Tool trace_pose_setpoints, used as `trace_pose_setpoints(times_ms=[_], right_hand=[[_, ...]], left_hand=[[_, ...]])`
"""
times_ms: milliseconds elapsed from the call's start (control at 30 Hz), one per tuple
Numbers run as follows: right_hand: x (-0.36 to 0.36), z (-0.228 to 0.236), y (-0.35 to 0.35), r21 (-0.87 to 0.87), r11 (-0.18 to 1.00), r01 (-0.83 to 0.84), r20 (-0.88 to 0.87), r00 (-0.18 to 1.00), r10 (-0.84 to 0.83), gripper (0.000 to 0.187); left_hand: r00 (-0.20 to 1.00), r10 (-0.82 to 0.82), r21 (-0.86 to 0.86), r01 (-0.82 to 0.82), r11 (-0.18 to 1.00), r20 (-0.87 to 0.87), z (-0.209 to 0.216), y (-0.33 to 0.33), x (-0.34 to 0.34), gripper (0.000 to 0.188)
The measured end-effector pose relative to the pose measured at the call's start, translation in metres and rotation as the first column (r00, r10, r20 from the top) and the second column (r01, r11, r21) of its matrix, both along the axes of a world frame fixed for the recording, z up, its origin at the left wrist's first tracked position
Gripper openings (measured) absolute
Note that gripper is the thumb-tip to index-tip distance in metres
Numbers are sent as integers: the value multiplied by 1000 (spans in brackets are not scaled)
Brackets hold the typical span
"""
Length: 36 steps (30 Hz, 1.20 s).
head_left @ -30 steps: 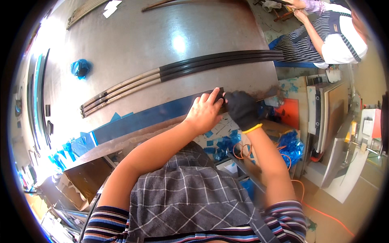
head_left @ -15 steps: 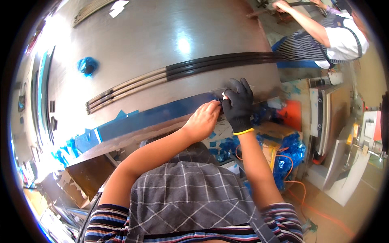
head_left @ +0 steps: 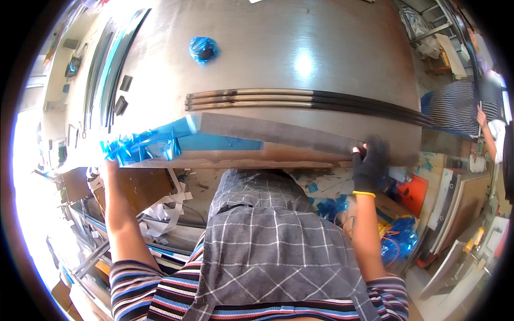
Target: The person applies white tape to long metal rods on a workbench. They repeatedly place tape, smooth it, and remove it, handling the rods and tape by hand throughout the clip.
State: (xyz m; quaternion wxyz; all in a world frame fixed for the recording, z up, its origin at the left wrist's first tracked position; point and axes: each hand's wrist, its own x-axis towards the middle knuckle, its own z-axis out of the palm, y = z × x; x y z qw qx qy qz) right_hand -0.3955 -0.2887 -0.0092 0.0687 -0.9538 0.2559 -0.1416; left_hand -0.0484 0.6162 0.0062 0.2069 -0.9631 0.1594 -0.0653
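Note:
A long flat grey strip (head_left: 267, 130) lies along the table's near edge, its upper face bare for most of its length. Blue plastic film (head_left: 152, 140) is peeled back from it, bunched and crumpled toward the left end. My left hand (head_left: 110, 165), bare, is closed on the film's gathered end; glare and film hide most of its fingers. At the strip's right end, my right hand (head_left: 369, 163) wears a black glove with bare fingertips showing and grips the strip, somewhat blurred. A flat blue band (head_left: 222, 142) shows below the strip.
Three slim dark-and-tan rods (head_left: 246, 99) lie just beyond the strip on the metal table (head_left: 257, 53). A crumpled blue film ball (head_left: 204, 49) sits farther back. Small dark blocks (head_left: 126, 83) lie at left. Another person (head_left: 455, 107) stands at the right. Scraps and a cardboard box (head_left: 134, 190) are below.
My left hand has gone from beside the right hand to the far left, drawing the blue film off the strip's face. The view has shifted right; the gloved hand stays at the right end.

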Motion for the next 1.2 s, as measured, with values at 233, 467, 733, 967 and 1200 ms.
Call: trace_pose_setpoints(times_ms=[233, 467, 733, 967, 1200], right_hand=[[7, 15, 32, -109, 991, -80, 32, 996, 84, 34], [60, 36, 138, 141, 913, -383, 30, 923, 383, 40], [16, 17, 143, -95, 905, -415, 37, 907, 420, 32], [24, 65, 125, -48, 869, -492, 180, 851, 493, 14], [98, 178, 73, 198, 802, -564, 430, 785, 445, 14]], left_hand=[[997, -15, -369, 43, 929, 78, 37, -324, -44, 33], [869, -201, -875, -388, 291, -452, 27, -477, -125, 18], [805, -264, -847, -500, 180, -531, 32, -473, -137, 15], [654, -317, -698, -715, 39, -687, 43, -473, -131, 25], [206, -920, -531, -847, 4, -334, 39, -586, -104, 70]])
